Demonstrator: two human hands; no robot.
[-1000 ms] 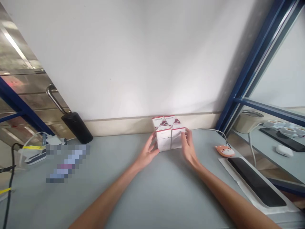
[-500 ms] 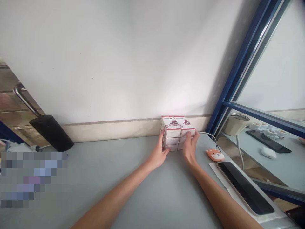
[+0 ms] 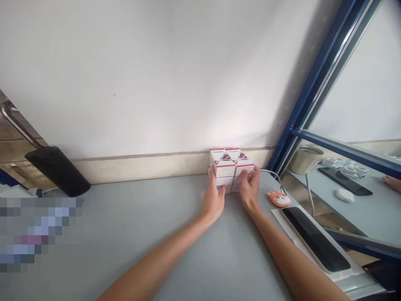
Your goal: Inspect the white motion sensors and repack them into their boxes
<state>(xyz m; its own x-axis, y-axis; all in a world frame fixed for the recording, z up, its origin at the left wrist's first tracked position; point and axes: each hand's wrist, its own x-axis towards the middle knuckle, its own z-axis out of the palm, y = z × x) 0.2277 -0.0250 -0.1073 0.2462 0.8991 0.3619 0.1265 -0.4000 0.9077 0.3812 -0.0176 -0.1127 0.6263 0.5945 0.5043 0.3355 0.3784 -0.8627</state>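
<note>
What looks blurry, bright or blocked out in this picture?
Head view: coarse pixel blocks cover part of the lower left; small print on the boxes is too soft to read. Also in the head view: a soft bright patch shows on the white wall above them, and the black cylinder leans, perhaps from lens distortion.

White wall (image 3: 140, 83), softly lit; beige strip (image 3: 150, 168) along base; grey tabletop (image 3: 125, 230); blue frame (image 3: 315, 83) at right.
</note>
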